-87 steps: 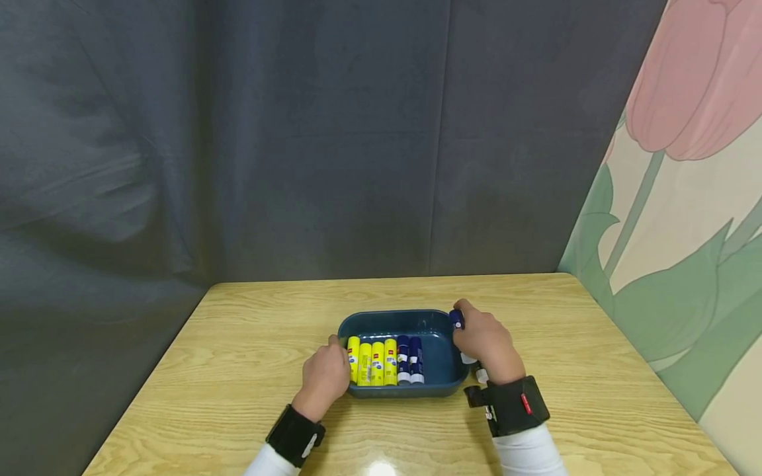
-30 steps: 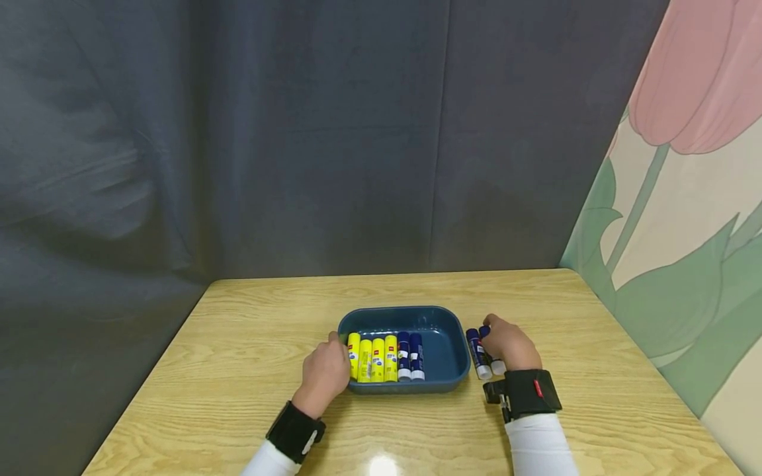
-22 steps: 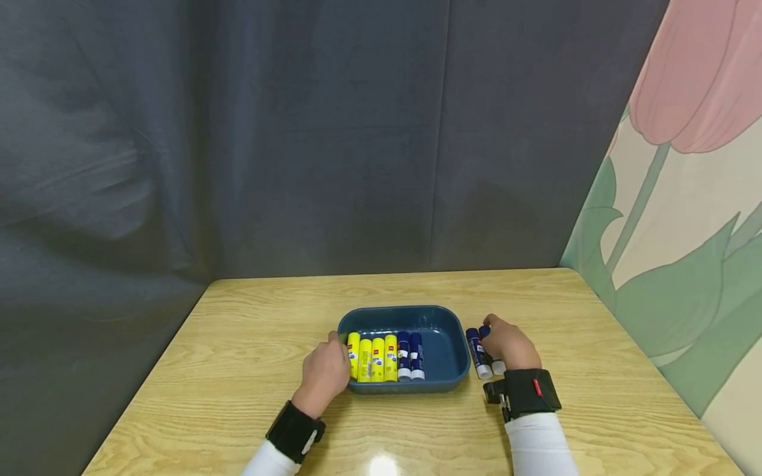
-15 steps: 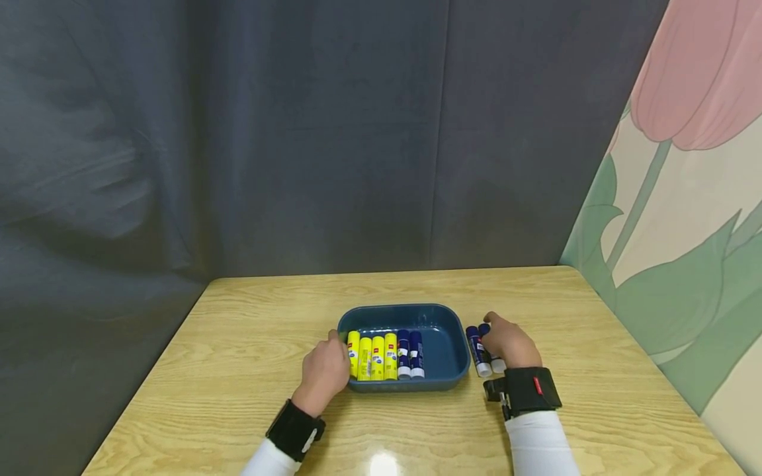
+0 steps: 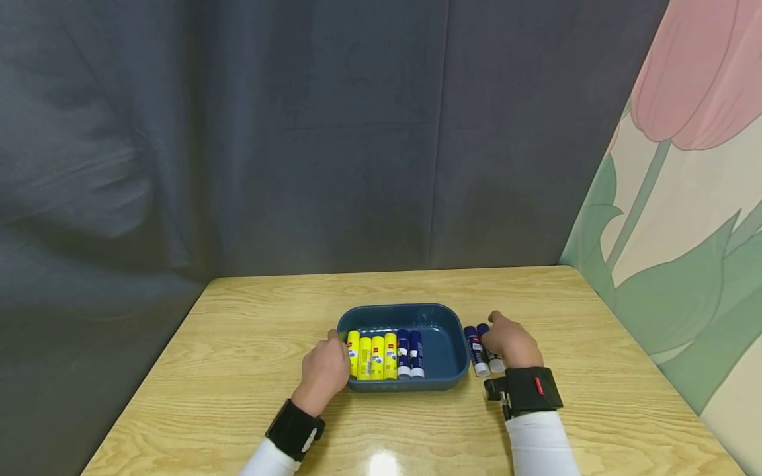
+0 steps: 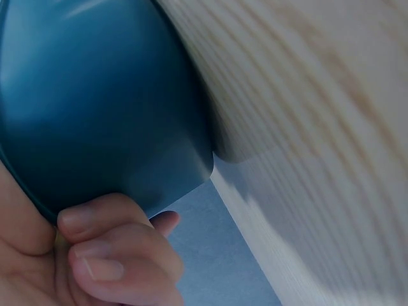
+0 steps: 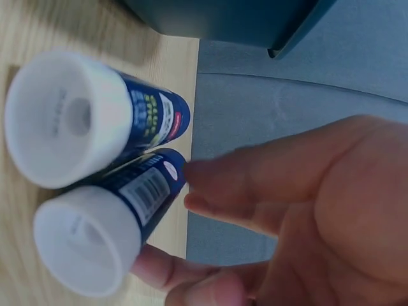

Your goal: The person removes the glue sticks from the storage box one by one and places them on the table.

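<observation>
A dark blue-green dish (image 5: 440,344) stands on the wooden table. Its left end is in my left hand (image 5: 324,373); the left wrist view shows curled fingers (image 6: 121,255) against the outer wall by the rim. Several yellow glue sticks (image 5: 378,358) lie side by side in the dish, followed by two dark blue glue sticks (image 5: 409,355) with white bases. Right of the dish, two more blue glue sticks lie on the table: the nearer-to-dish one (image 5: 476,350) and the outer one (image 7: 146,197). My right hand (image 5: 513,344) touches the outer one with extended fingers.
The wooden table (image 5: 250,344) spreads around the dish. A grey curtain (image 5: 333,145) hangs behind it, and a wall with a painted tulip (image 5: 684,86) rises on the right. Inside the dish, its right part shows bare bottom.
The right hand earlier held a blue glue stick at the dish's right rim, then moved right to the table. Now both loose sticks have shifted slightly left. The left hand stays put.
</observation>
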Demonstrator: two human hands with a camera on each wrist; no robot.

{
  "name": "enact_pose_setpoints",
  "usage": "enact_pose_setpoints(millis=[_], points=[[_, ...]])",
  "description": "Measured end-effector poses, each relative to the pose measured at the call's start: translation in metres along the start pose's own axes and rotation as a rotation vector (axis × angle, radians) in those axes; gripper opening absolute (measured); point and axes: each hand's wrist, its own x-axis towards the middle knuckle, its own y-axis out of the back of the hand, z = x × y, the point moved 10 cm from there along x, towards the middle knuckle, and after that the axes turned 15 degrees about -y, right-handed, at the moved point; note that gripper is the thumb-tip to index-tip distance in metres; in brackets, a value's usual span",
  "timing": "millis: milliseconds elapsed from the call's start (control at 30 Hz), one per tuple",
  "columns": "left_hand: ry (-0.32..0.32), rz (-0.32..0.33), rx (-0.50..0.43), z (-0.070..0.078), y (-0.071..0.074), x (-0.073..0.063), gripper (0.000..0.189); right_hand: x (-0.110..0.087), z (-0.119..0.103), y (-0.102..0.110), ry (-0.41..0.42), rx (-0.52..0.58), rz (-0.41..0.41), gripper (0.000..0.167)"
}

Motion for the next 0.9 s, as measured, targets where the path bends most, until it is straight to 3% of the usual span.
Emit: enact_pose_setpoints(millis=[367,667,900], points=[[-0.006,-0.004,-0.001,0.0002,0.0005,-0.0002,0.039,0.0028,-0.0035,-0.0077,-0.019,-0.077,0.005,0.077],[-0.002,-0.005,-0.003,0.0,0.0014,0.0009,0.038,0.002,-0.0072,-0.0064,-0.019,-0.055,0.002,0.055],[0.012,-0.017,-0.002,-0.0008,-0.0007,-0.0002,0.039,0.0028,-0.006,-0.0086,-0.032,-0.066,0.0,0.061]])
